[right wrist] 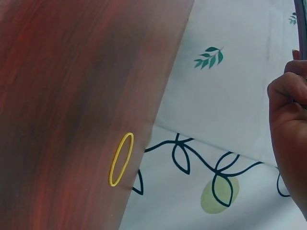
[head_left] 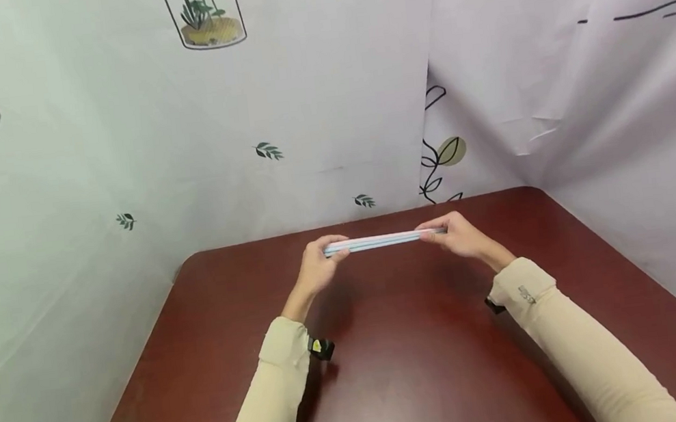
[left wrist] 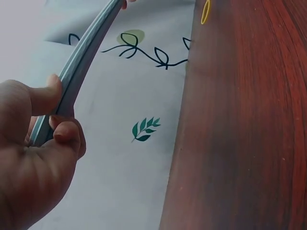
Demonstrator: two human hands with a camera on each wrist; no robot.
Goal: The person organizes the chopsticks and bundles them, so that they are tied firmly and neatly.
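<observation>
Both hands hold up a long, slim, pale blue and white bundle (head_left: 378,241) that looks like several thin sticks laid together; its exact kind I cannot tell. It runs level from hand to hand above the far part of the table. My left hand (head_left: 319,262) grips its left end between thumb and fingers. Around the right end are the fingers of my right hand (head_left: 458,234). In the left wrist view the bundle (left wrist: 79,60) slants up from the left hand (left wrist: 41,143). Only part of the right hand (right wrist: 290,115) shows at the right wrist view's edge.
A yellow rubber band (right wrist: 121,159) lies on the dark red wooden table (head_left: 386,371), near its far edge. White sheets (head_left: 326,102) printed with plants rise behind and beside the table. Each sleeve has a small black device (head_left: 321,349) at the wrist.
</observation>
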